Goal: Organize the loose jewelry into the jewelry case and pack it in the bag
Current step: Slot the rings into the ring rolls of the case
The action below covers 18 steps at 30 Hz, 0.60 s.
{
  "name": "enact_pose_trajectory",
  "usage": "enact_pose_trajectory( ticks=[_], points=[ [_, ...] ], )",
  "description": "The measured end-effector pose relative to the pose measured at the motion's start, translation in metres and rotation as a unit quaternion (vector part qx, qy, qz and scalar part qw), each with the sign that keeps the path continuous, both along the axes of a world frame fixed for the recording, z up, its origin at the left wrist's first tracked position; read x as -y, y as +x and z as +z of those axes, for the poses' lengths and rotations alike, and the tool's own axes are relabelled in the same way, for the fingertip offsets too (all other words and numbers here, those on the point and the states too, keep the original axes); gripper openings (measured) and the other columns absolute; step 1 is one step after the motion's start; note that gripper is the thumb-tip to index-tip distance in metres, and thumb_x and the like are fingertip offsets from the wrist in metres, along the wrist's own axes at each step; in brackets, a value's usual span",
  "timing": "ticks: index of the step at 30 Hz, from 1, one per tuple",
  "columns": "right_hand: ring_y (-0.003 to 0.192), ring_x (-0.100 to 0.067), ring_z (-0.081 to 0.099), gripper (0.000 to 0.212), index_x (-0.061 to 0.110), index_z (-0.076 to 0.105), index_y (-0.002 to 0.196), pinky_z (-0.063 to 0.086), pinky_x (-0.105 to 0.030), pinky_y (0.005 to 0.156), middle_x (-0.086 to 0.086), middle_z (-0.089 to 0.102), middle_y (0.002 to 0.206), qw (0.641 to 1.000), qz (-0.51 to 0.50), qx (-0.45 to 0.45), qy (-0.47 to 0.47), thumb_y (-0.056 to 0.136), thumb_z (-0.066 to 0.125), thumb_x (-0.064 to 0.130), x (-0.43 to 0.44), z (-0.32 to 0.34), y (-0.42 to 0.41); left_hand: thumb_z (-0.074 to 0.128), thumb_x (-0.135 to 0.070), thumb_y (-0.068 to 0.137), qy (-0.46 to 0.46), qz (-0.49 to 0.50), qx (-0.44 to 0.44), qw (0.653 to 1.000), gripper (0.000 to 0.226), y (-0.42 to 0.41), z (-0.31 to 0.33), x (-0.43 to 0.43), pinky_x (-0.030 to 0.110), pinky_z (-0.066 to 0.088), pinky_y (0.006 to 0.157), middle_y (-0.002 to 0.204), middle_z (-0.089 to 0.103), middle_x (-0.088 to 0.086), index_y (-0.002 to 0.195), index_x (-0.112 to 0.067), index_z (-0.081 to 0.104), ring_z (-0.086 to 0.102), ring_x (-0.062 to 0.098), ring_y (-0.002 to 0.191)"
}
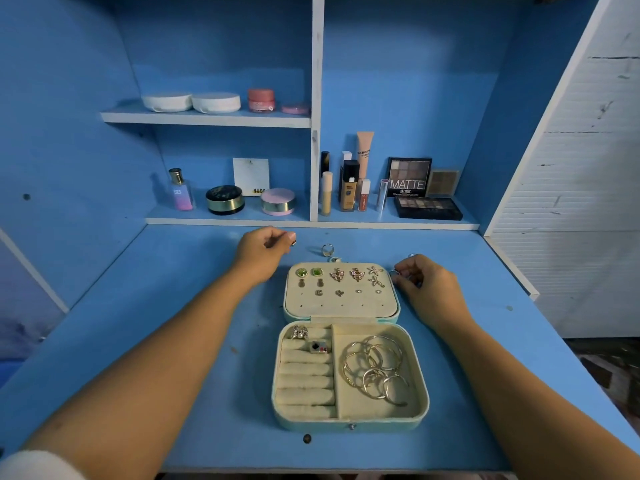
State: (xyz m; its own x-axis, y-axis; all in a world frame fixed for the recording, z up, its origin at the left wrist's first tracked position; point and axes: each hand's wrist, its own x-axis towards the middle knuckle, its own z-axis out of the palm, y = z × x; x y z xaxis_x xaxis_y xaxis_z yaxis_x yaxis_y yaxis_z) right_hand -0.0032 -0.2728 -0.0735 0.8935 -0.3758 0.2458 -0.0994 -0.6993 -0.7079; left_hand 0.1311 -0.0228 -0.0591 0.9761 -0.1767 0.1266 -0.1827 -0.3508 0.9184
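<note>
Nearest, the case (349,423) lies open on the blue desk (173,306), pale green outside and cream velvet within. Its base has padded rolls on the left, with two rings (320,347) tucked into the top ones, and a tangle of thin metal hoops (375,367) in the right compartment. The lid (341,309) lies flat beyond the hinge, its pad studded with earrings (337,274): green stones, butterflies, starfish, a heart.

The right hand (427,282) curls beside the lid's right edge, fingers closed on what seems to be a silver ring (394,272). The left hand (261,252), past the lid's left corner, pinches a small piece (293,242), too tiny to name. Between the hands, loose rings (327,250) sit on the desk just beyond the lid.

On the shelf (311,221) behind stand a bottle (180,190) marked "SB", a white card (251,176) reading "NUDE", and a dark palette (409,176) lettered "MATTE".
</note>
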Motion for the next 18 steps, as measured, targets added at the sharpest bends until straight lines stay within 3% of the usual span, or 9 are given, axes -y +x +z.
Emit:
enact_pose_trajectory(
  ticks=[4,10,14,18],
  points=[
    [0.075,-0.002,0.054,0.011,0.021,0.063,0.096,0.036,-0.007,0.059,0.006,0.063,0.086,1.0,0.001,-0.001,-0.008,0.087,0.067,0.024,0.0,0.0,0.0,0.06,-0.023,0.096,-0.028,-0.018,-0.03,0.999,0.014,-0.04,0.018,-0.022,0.021,0.051,0.06,0.088,0.072,-0.004,0.085,-0.014,0.063,0.066,0.002,0.06],
    [0.076,-0.005,0.053,0.011,0.02,0.063,0.097,0.035,-0.008,0.061,0.007,0.063,0.086,1.0,0.004,-0.003,-0.018,0.087,0.067,0.024,-0.001,0.001,-0.002,0.076,-0.024,0.082,0.052,-0.063,-0.032,0.996,0.015,-0.103,0.033,-0.052,0.023,0.053,0.057,0.067,0.07,0.002,0.075,-0.014,0.067,0.064,0.014,0.059],
    [0.078,-0.009,0.056,0.011,0.019,0.064,0.095,0.037,-0.008,0.061,0.006,0.064,0.086,1.0,0.005,0.003,-0.014,0.086,0.068,0.024,-0.001,0.002,-0.004,0.084,-0.034,0.072,0.192,-0.111,0.101,0.97,0.016,-0.134,0.036,-0.065,0.014,0.046,0.057,0.069,0.063,-0.007,0.068,-0.026,0.07,0.06,0.006,0.059],
    [0.079,-0.01,0.056,0.012,0.019,0.064,0.095,0.036,-0.008,0.061,0.006,0.064,0.085,1.0,0.004,0.006,-0.013,0.086,0.068,0.025,-0.001,0.002,-0.005,0.079,-0.044,0.075,0.283,-0.188,0.161,0.927,0.019,-0.151,0.042,-0.064,0.023,0.049,0.067,0.08,0.054,-0.014,0.078,-0.028,0.071,0.057,0.007,0.07]
  ],
)
